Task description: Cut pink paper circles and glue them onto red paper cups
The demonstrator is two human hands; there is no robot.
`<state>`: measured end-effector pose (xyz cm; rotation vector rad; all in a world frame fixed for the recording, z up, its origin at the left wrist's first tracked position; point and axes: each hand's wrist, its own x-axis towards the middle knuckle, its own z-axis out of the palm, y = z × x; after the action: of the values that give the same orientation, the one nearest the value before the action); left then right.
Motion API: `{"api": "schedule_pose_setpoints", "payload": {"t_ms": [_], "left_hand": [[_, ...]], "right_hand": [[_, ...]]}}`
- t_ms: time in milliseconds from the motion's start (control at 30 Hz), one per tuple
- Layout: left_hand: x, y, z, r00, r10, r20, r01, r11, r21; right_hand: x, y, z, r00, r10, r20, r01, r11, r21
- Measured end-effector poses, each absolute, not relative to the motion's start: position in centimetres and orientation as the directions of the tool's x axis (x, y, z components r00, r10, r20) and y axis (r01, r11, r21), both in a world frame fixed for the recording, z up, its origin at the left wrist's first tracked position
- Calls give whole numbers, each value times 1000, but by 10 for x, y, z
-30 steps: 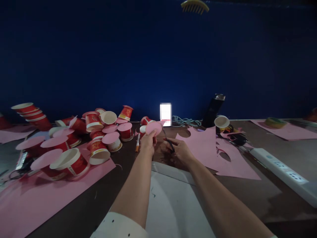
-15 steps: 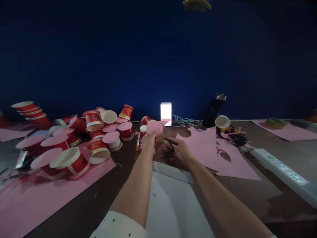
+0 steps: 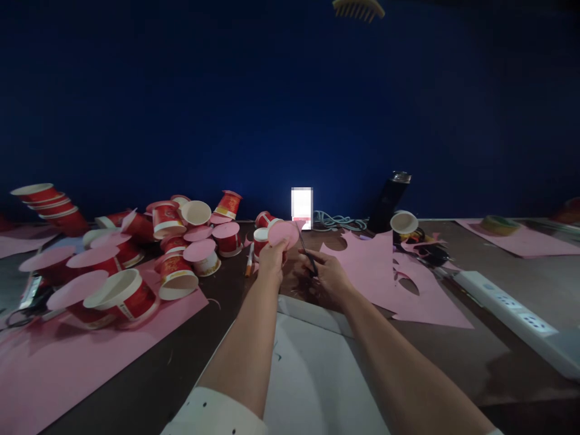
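Pinched in my left hand (image 3: 273, 261) is a round pink paper disc (image 3: 283, 234), held up over the middle of the table. My right hand (image 3: 330, 272) grips dark scissors (image 3: 312, 261), whose blades point up at the disc's right edge. To the left lie several red paper cups, many with pink discs on them, such as a cup on its side (image 3: 177, 278) and a large one (image 3: 124, 297) on a pink sheet (image 3: 113, 356). Cut pink paper (image 3: 369, 266) with curved gaps lies right of my right hand.
A bright upright screen (image 3: 301, 205) and a coiled cable (image 3: 339, 222) stand behind my hands. Farther right are a dark bottle (image 3: 390, 196), an upturned cup (image 3: 404, 223), a tape roll (image 3: 499, 225) and a power strip (image 3: 507, 308). A cup stack (image 3: 54, 208) leans at far left.
The view has turned slightly, so the table items appear a little further left. Both hands keep their hold on the disc and the scissors, nearly unmoved.
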<state>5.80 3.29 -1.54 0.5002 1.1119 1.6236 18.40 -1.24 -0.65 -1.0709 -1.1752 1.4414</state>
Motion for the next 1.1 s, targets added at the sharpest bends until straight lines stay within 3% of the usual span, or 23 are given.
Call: {"api": "schedule_pose_setpoints", "payload": {"t_ms": [1100], "left_hand": [[55, 35, -13, -382, 890, -248, -629, -53, 775]], "right_hand": [[185, -9, -12, -172, 985, 0, -40, -7, -999]]}}
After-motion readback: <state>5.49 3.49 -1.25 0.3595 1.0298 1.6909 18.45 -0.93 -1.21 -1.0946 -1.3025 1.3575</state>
